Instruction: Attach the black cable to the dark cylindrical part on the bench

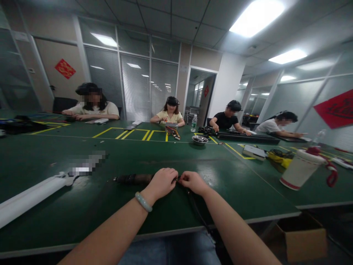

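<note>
A dark, long cylindrical tool that looks like an electric screwdriver (135,179) lies on the green table, its narrow metal tip pointing left. My left hand (163,181), with a pale green bangle on the wrist, is closed around the tool's right end. Facing it closely, my right hand (193,182) pinches the end of a black cable (196,206). That cable hangs from under my right fingers and runs over the table's near edge. Where tool and cable end meet, my fingers cover most of the spot, so I cannot tell whether they are joined.
A white roll-like tube (33,197) lies at the left. Ahead stand a metal bowl (200,140) and a water bottle (194,123). To the right are a white cup (302,169) and a silver box (253,152). Several people work across the table. Below sits a cardboard box (306,243).
</note>
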A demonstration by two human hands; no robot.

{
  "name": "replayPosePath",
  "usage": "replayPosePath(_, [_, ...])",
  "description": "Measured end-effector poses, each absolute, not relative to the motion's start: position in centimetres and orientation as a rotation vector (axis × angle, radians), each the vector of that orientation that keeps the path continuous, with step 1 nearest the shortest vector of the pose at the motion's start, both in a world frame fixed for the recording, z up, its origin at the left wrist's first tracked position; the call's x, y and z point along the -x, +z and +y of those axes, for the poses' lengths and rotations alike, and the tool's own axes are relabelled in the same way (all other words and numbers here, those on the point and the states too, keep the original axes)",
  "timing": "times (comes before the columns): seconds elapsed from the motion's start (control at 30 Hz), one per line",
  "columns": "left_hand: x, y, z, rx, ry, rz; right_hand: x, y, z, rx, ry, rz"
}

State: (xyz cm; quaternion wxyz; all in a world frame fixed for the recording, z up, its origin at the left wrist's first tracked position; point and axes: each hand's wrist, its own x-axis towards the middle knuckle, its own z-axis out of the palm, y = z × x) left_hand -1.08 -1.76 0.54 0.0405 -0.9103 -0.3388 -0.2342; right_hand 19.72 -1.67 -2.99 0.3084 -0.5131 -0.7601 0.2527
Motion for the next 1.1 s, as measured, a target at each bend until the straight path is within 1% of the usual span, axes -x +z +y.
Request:
replayPosePath(0.5, [1.23, 0.79, -1.85, 2.805, -0.749, -0.976, -19.95, -3.54, -1.36, 1.331, 0.643, -2.012])
replayPosePath(0.9, [1.08, 0.69, -1.74, 2.736, -0.739, -1.015, -19.87, -3.13, -1.67, 1.35, 0.657, -2.004])
replayPosePath(1.1, [1.24, 1.05, -1.88, 2.791, -0.735, -0.93, -19.77, -2.72, -1.9, 1.338, 0.664, -2.009])
